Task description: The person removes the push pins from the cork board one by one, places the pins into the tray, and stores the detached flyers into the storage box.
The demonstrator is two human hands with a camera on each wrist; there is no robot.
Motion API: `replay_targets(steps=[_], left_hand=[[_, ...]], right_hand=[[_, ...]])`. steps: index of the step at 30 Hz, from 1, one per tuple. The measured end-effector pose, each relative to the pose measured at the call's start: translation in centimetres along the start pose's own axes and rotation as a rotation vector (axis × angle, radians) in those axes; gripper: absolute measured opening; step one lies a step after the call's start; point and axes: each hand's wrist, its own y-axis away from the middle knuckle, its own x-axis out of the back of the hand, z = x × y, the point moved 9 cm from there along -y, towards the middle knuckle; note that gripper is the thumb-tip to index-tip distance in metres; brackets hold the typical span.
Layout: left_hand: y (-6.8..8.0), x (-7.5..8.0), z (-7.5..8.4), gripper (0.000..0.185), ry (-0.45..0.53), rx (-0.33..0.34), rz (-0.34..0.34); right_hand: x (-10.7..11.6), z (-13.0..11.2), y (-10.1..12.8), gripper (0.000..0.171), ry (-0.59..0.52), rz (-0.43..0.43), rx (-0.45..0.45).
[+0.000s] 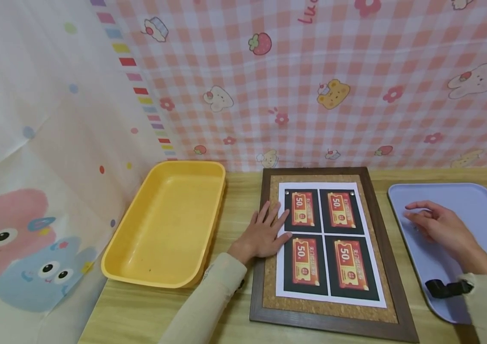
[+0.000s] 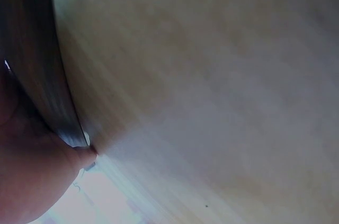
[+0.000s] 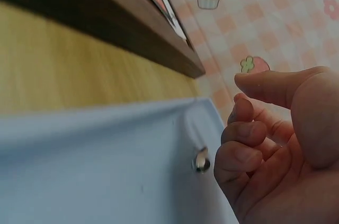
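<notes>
My left hand (image 1: 261,236) rests with spread fingers on the left side of a wood-framed cork board (image 1: 331,310), its fingertips on a white printed sheet (image 1: 324,234). Four red-and-yellow coupon pictures on black panels fill that sheet. A silver pin (image 1: 287,192) sits at its top left corner and another silver pin (image 1: 352,193) at its top right. Over the left part of a pale blue tray (image 1: 480,205) hovers my right hand (image 1: 443,229), fingers loosely bent. Nothing shows between its thumb and fingers. In the right wrist view a small shiny metal piece (image 3: 201,161), blurred, appears in the tray near the fingers.
A yellow tray (image 1: 170,224) stands on the wooden table (image 1: 239,191) left of the board. Behind the table hangs a pink checked cloth (image 1: 243,119); a white cartoon-print cloth (image 1: 54,143) hangs at the left.
</notes>
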Motion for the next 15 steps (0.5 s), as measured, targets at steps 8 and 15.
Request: replay_targets(steps=[8, 15], left_hand=[[0.3, 0.3, 0.1, 0.067, -0.002, 0.003, 0.008], [0.7, 0.7, 0.4, 0.067, -0.006, -0.005, 0.023]], right_hand=[[-1.3, -2.0, -1.0, 0.026, -0.053, -0.028, 0.045], [-2.7, -3.3, -1.9, 0.034, -0.034, -0.044, 0.059]])
